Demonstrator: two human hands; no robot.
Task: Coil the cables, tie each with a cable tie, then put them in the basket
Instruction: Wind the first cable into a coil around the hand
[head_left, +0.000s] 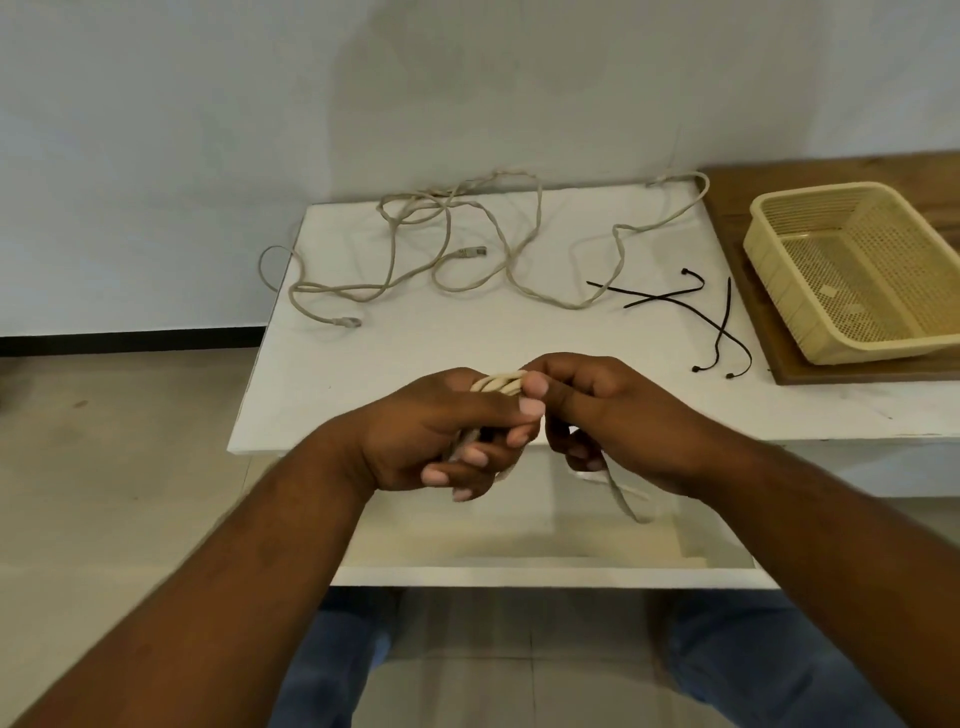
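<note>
From the head view, the left hand is clenched around a bundle of beige coiled cable above the near edge of the white table, while the right hand pinches the same bundle from the right, a loose end trailing down below it. Farther back, a second loose cable sprawls uncoiled across the far half of the table, and three black cable ties lie to its right. The yellow basket sits on a wooden board at the far right.
</note>
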